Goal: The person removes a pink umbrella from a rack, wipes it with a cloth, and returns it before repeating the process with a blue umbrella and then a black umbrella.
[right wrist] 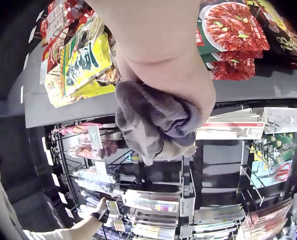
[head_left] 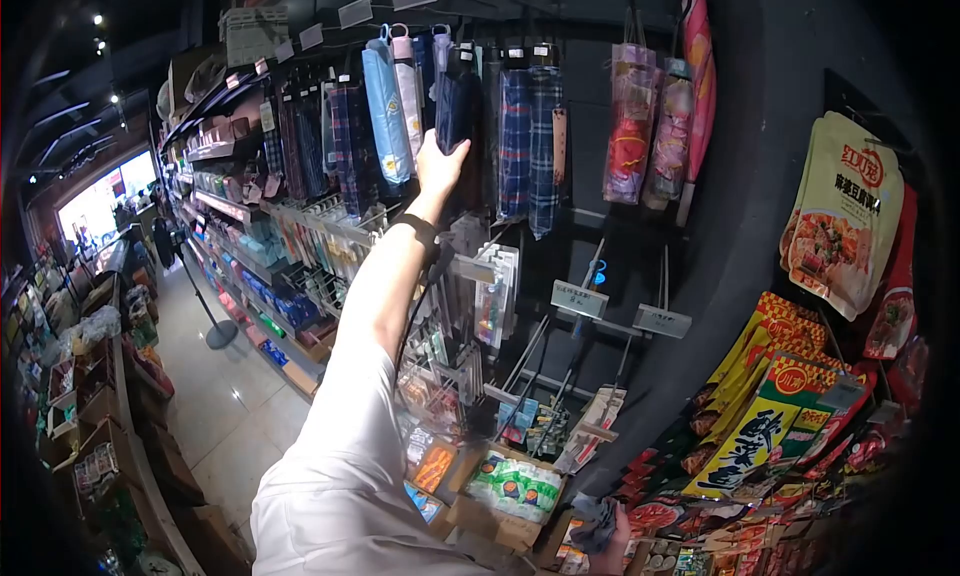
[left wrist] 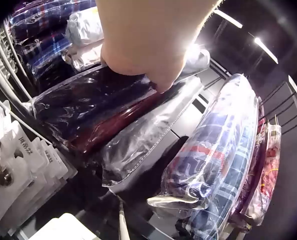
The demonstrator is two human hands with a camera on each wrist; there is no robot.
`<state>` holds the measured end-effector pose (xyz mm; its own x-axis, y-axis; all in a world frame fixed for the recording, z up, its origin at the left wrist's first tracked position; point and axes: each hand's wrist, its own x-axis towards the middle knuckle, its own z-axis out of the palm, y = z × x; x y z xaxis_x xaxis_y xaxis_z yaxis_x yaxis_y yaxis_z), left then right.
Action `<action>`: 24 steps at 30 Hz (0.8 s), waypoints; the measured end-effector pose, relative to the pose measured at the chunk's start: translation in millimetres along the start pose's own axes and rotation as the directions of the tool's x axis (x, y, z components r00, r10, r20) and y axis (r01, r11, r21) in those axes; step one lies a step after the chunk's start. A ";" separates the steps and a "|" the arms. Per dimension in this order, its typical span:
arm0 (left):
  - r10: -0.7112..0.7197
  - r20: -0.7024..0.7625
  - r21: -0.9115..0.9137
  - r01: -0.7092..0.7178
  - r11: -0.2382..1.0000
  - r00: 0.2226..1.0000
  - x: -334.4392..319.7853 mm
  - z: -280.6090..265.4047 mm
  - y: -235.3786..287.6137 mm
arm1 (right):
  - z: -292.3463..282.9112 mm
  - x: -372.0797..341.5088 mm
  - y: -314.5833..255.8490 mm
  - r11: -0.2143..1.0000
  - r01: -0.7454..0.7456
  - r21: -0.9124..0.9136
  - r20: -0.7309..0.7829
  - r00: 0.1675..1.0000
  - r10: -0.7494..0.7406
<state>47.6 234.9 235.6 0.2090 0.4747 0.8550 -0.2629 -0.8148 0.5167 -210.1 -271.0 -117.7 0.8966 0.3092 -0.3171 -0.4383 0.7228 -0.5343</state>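
Observation:
My left hand (head_left: pixel 440 166), with a black band on the wrist, reaches up to the hanging row and grips the lower part of a dark navy folded umbrella (head_left: pixel 455 101). In the left wrist view that umbrella (left wrist: pixel 83 97) is in a clear plastic sleeve, and most of my fingers are hidden behind the hand. Beside it hang a light blue umbrella (head_left: pixel 386 111) and plaid umbrellas (head_left: pixel 545 146). Low at the right, my right hand (head_left: pixel 616 544) holds a crumpled grey cloth (right wrist: pixel 156 120), bunched against the palm in the right wrist view.
Hooks with price tags (head_left: pixel 578 300) stick out below the umbrellas. Food packets (head_left: pixel 760 426) hang on the right wall. Open cartons (head_left: pixel 505 521) stand low in front. A tiled aisle (head_left: pixel 215 396) runs off to the left, with a stand on a round base (head_left: pixel 221 334).

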 end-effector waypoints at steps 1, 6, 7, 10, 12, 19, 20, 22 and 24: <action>0.001 0.006 -0.011 -0.001 1.000 1.000 0.0 -4.5 1.9 | -12.2 9.5 4.9 1.000 0.022 -0.005 -0.003 1.000 -0.022; 0.031 -0.060 -0.135 -0.039 0.990 0.998 2.8 -26.5 18.6 | -40.0 40.2 24.2 0.997 0.063 -0.035 -0.066 0.996 -0.065; 0.015 -0.062 -0.153 -0.025 0.988 0.998 3.3 -29.4 21.0 | -34.9 37.2 26.7 0.996 0.071 -0.050 -0.039 0.997 -0.073; -0.027 -0.051 -0.204 0.017 0.979 0.998 2.3 -42.3 31.4 | -14.8 28.6 37.4 0.995 0.082 -0.065 0.016 0.997 -0.081; 0.004 -0.070 -0.286 -0.024 0.958 0.998 -0.3 -49.0 34.3 | -5.3 26.4 48.3 0.997 0.070 -0.035 0.013 0.997 -0.070; 0.052 0.116 -0.597 0.028 0.802 0.992 -16.4 -111.6 45.6 | 26.9 22.3 118.3 0.997 0.064 0.039 -0.056 0.996 -0.062; 0.049 0.197 -0.630 0.089 0.771 0.979 -27.2 -128.8 44.5 | 40.0 14.3 127.8 0.999 0.025 0.027 -0.026 0.999 -0.025; 0.041 0.406 -0.635 0.250 0.731 0.913 -58.3 -165.3 32.8 | 61.5 4.9 149.6 0.999 -0.021 0.035 0.091 0.996 0.017; 0.041 0.586 -0.613 0.410 0.676 0.809 -103.5 -214.3 31.1 | 84.1 -3.9 173.2 0.992 -0.038 0.117 0.136 0.990 0.022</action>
<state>-184.0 231.7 173.0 0.7104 0.1558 0.6863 -0.6693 -0.1522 0.7273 -284.1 -95.0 -143.2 0.8872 0.4062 -0.2188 -0.4613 0.7781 -0.4263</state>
